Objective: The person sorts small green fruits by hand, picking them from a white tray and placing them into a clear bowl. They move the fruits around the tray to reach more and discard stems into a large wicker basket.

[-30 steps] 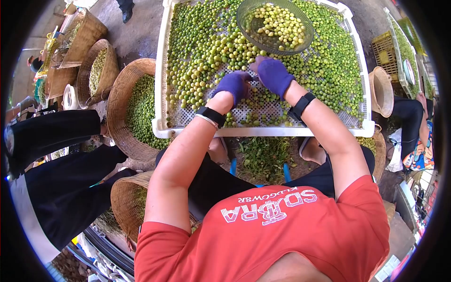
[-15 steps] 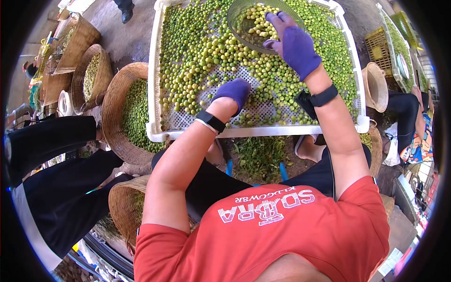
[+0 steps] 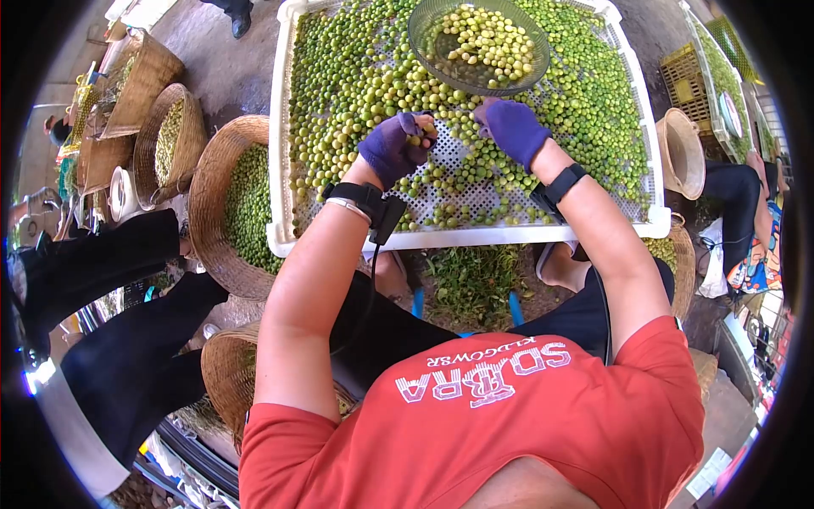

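Small round green and yellowish fruits (image 3: 339, 110) cover a white perforated tray (image 3: 462, 237). Above them my left hand (image 3: 397, 149), in a purple glove with bare fingertips, is curled closed around yellowish fruits that partly show between the fingers. My right hand (image 3: 513, 130), gloved alike, is closed with its fingertips down at the fruits near the tray's middle; what they pinch is hidden. Just beyond my right hand, a dark mesh bowl (image 3: 424, 53) rests on the fruits, with yellower fruits inside it.
Woven baskets (image 3: 203, 204) of green fruit stand to the left. Another person's dark-trousered legs (image 3: 127, 322) are close by there. On the right are a pale bucket (image 3: 681, 153), a yellow crate (image 3: 685, 76) and a seated person. Cut greenery (image 3: 475, 284) lies below the tray.
My right hand has left the bowl and come down to the fruits, closing. My left hand has lifted and turned, showing curled fingers with fruits in them.
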A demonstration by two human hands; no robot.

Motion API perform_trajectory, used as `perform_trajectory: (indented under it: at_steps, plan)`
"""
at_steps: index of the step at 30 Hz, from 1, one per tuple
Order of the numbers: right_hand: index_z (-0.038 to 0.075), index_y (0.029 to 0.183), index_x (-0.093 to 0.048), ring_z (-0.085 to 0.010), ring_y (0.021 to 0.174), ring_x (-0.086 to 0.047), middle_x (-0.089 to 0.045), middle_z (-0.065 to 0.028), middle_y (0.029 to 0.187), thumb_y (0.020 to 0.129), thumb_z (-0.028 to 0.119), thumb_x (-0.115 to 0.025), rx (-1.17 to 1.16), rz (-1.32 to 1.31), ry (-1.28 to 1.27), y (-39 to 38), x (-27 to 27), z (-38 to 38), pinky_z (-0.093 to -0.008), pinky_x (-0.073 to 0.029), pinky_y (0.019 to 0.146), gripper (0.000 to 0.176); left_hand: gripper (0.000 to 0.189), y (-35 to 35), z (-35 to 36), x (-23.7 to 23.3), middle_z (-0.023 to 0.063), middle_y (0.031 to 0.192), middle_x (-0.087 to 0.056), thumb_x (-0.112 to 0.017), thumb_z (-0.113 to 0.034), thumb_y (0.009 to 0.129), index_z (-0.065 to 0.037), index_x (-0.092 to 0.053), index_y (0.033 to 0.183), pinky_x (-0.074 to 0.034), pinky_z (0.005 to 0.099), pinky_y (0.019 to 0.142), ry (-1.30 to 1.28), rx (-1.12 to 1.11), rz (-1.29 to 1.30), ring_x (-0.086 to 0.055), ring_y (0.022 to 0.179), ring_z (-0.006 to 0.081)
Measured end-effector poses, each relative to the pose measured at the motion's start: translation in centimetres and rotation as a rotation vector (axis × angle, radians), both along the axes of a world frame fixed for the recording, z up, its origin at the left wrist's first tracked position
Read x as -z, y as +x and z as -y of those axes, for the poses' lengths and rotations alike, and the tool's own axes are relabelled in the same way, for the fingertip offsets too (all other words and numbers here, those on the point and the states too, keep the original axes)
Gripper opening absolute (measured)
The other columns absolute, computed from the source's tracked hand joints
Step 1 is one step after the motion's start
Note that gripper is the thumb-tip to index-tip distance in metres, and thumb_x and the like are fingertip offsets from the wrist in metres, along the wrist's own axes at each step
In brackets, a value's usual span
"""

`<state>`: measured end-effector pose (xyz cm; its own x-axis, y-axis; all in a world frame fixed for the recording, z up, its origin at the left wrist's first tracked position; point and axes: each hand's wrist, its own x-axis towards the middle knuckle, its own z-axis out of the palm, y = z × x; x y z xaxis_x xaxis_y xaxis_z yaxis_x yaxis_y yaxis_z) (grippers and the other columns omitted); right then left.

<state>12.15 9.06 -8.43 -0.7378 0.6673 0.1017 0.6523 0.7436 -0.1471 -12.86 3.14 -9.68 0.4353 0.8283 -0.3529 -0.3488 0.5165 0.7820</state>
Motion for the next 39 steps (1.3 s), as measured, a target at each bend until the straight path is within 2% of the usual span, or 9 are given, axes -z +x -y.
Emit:
perform_trajectory:
  at_steps: [1,4,8,16,21,24,26,32,39]
  plan:
    - [0.008,0.089,-0.061,-0.0336,0.086,-0.063,-0.062,-0.0160,0.091,0.081,0.017,-0.062,-0.004,0.014,-0.012,-0.2,-0.3,0.0,-0.0435,-0.051,0.071,0.012,0.015,0.2,0.2,-0.9,0.0045,0.074,-0.056,-0.064,-0.006,0.077,-0.007,-0.058,0.091,-0.049,0.0324,0.062,0.278,0.034,-0.295,-0.059,0.071,0.0205]
    - [0.008,0.090,-0.062,-0.0337,0.086,-0.063,-0.062,-0.0154,0.092,0.079,0.019,-0.066,-0.039,-0.050,-0.014,-1.1,0.0,0.0,-0.0435,-0.051,0.072,0.016,0.019,3.7,-0.6,-3.3,0.0069,0.076,-0.064,-0.062,-0.009,0.081,-0.007,-0.065,0.099,-0.050,0.0305,0.061,-0.150,-0.148,-0.484,-0.061,0.068,0.0191]
    - [0.008,0.092,-0.063,-0.0342,0.087,-0.064,-0.063,-0.0155,0.092,0.078,0.019,-0.066,0.010,-0.008,-0.064,-2.0,0.5,0.2,-0.0436,-0.052,0.073,0.018,0.028,6.8,-1.6,-3.6,0.0139,0.093,-0.069,-0.063,-0.014,0.077,-0.013,-0.070,0.104,-0.053,0.0371,0.076,0.443,0.221,-1.409,-0.068,0.083,0.0307]
    - [0.009,0.088,-0.063,-0.0343,0.088,-0.064,-0.065,-0.0161,0.093,0.081,0.014,-0.057,0.033,-0.029,-0.136,-2.2,-0.8,1.1,-0.0450,-0.052,0.073,0.011,0.021,6.7,-1.2,-0.2,0.0174,0.090,-0.066,-0.063,-0.010,0.074,-0.011,-0.070,0.094,-0.052,0.0419,0.075,0.703,0.246,-1.543,-0.065,0.086,0.0351]
    - [0.008,0.088,-0.063,-0.0333,0.084,-0.065,-0.064,-0.0155,0.089,0.081,0.014,-0.057,-0.005,-0.102,-0.023,-0.9,0.7,1.0,-0.0439,-0.053,0.071,0.010,0.009,5.7,-0.5,-1.5,0.0165,0.088,-0.064,-0.063,-0.010,0.075,-0.006,-0.066,0.082,-0.053,0.0393,0.072,0.514,0.263,-1.450,-0.065,0.082,0.0332]
    - [0.009,0.087,-0.063,-0.0331,0.083,-0.065,-0.064,-0.0150,0.087,0.081,0.014,-0.057,0.001,-0.038,0.013,-0.7,1.2,0.7,-0.0436,-0.053,0.070,0.010,0.006,1.3,0.0,0.4,0.0086,0.077,-0.062,-0.061,-0.009,0.077,-0.004,-0.060,0.076,-0.051,0.0295,0.061,0.725,0.171,-0.746,-0.061,0.066,0.0224]
    - [0.008,0.087,-0.062,-0.0337,0.083,-0.064,-0.063,-0.0156,0.088,0.083,0.017,-0.059,0.038,-0.015,-0.030,-0.9,-0.4,0.9,-0.0432,-0.053,0.070,0.011,0.004,1.0,-0.6,0.0,0.0019,0.075,-0.056,-0.059,-0.011,0.085,-0.009,-0.057,0.088,-0.039,0.0174,0.048,-0.311,-0.272,0.140,-0.050,0.062,0.0094]
    - [0.008,0.095,-0.060,-0.0352,0.080,-0.063,-0.061,-0.0141,0.088,0.085,0.022,-0.060,0.146,-0.511,0.370,-1.8,-9.0,-0.3,-0.0442,-0.051,0.067,0.017,0.017,0.5,-1.7,-3.0,0.0058,0.072,-0.063,-0.067,-0.016,0.077,-0.005,-0.066,0.090,-0.049,0.0265,0.057,-0.085,-0.356,-0.617,-0.059,0.061,0.0127]
    - [0.012,0.093,-0.062,-0.0283,0.079,-0.066,-0.063,-0.0098,0.085,0.085,0.016,-0.053,-0.055,-0.118,0.064,-4.7,-0.3,1.3,-0.0405,-0.053,0.066,0.012,0.023,3.3,-2.7,-3.0,0.0166,0.098,-0.067,-0.066,-0.013,0.073,-0.009,-0.070,0.095,-0.052,0.0408,0.080,0.518,0.270,-1.598,-0.065,0.090,0.0330]
